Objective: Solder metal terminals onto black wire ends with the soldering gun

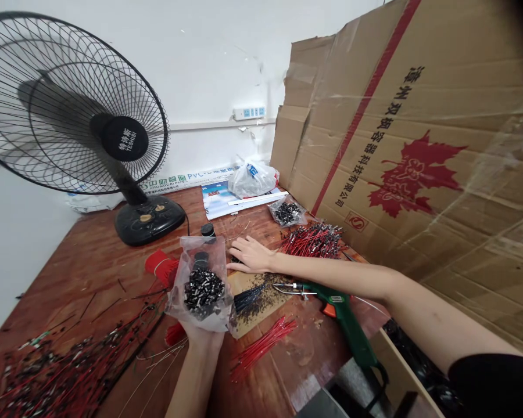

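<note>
Near centre of wooden table (91, 261): left hand (199, 335) closed under clear bag (203, 284) of small black parts, held up. Right hand (253, 254) flat, fingers spread, empty, just beyond, at far edge of cardboard pad (261, 302). Step judged: handling bagged parts; such loose pieces call for a fine pinch.

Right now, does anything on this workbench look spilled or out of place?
Yes. Small dark bits lie spilled across the cardboard sheet beside the green glue gun, near the right hand. Red wires sprawl in a loose tangle at the near-left edge of the table. The bag of black parts in the left hand looks intact.
</note>
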Motion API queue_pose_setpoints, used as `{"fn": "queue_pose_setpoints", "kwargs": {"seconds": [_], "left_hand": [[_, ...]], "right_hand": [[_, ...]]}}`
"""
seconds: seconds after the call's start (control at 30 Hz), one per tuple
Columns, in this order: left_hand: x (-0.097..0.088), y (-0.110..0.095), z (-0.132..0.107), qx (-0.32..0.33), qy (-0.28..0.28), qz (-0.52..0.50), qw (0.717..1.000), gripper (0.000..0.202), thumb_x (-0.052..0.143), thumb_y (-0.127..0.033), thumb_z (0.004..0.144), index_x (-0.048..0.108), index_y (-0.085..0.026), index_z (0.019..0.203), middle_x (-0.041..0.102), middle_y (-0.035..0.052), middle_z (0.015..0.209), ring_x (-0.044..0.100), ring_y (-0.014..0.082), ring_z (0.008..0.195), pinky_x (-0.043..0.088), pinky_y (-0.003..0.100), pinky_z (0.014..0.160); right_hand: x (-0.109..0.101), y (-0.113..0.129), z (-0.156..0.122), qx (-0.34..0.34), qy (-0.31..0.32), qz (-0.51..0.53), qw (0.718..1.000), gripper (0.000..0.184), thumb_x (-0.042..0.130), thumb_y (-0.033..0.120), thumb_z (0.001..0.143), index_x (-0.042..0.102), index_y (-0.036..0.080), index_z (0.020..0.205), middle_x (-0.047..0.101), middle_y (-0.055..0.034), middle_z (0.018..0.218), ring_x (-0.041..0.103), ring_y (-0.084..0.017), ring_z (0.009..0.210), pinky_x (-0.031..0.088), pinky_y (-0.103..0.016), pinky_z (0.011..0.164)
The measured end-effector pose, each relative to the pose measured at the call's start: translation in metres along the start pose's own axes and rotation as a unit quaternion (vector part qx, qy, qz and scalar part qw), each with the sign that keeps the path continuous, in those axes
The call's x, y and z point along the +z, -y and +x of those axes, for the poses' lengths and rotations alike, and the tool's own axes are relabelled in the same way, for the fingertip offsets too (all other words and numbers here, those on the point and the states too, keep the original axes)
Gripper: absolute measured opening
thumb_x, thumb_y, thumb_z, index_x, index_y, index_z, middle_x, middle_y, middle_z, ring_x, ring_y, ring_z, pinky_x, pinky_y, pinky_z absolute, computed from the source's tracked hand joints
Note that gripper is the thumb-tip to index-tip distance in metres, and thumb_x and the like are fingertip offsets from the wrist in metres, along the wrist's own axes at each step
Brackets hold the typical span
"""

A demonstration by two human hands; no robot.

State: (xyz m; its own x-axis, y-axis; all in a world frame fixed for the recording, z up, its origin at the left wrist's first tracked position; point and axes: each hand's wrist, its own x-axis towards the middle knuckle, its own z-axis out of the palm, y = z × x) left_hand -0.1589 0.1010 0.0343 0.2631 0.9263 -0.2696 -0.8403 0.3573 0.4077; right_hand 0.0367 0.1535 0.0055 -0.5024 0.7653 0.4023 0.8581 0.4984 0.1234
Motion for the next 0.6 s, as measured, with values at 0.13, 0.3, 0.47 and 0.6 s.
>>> {"fn": "queue_pose_setpoints", "kwargs": {"seconds": [0.13,0.3,0.47,0.6], "left_hand": [[-0.0021,-0.0003,0.0009,-0.007,0.006,0.006,1.000,0.056,0.058,-0.053,0.084,0.058,-0.017,0.127,0.066,0.0098,0.097,0.064,0.0224,0.081,0.054,0.032,0.066],[0.0005,-0.0010,0.0000,-0.011,0.007,-0.002,1.000,0.055,0.056,-0.054,0.084,0.059,-0.019,0.127,0.067,0.0095,0.098,0.065,0.0226,0.082,0.055,0.031,0.065],[0.0010,-0.0010,0.0008,-0.018,0.034,-0.012,0.999,0.056,0.056,-0.052,0.084,0.059,-0.017,0.127,0.067,0.0125,0.100,0.065,0.0243,0.085,0.055,0.031,0.063],[-0.0007,0.0005,0.0029,0.004,0.041,-0.015,0.999,0.053,0.056,-0.051,0.084,0.060,-0.019,0.126,0.067,0.0107,0.101,0.066,0.0247,0.086,0.056,0.033,0.067]], "right_hand": [[-0.0001,-0.0001,0.0008,-0.003,0.000,0.008,1.000,0.052,0.032,0.056,0.102,0.059,0.013,0.097,0.055,-0.0096,0.103,0.047,-0.022,0.094,0.038,-0.037,0.086],[-0.0028,-0.0014,0.0018,0.006,-0.006,0.023,1.000,0.053,0.031,0.053,0.103,0.063,0.013,0.094,0.054,-0.0103,0.102,0.047,-0.022,0.091,0.039,-0.037,0.084],[-0.0041,-0.0026,0.0023,0.016,-0.026,0.061,0.998,0.049,0.028,0.043,0.106,0.063,0.013,0.090,0.053,-0.0101,0.098,0.046,-0.021,0.089,0.039,-0.035,0.085],[-0.0008,-0.0045,0.0036,0.029,-0.049,0.115,0.992,0.042,0.033,0.037,0.106,0.061,0.011,0.088,0.052,-0.0087,0.095,0.048,-0.019,0.090,0.040,-0.034,0.085]]}}
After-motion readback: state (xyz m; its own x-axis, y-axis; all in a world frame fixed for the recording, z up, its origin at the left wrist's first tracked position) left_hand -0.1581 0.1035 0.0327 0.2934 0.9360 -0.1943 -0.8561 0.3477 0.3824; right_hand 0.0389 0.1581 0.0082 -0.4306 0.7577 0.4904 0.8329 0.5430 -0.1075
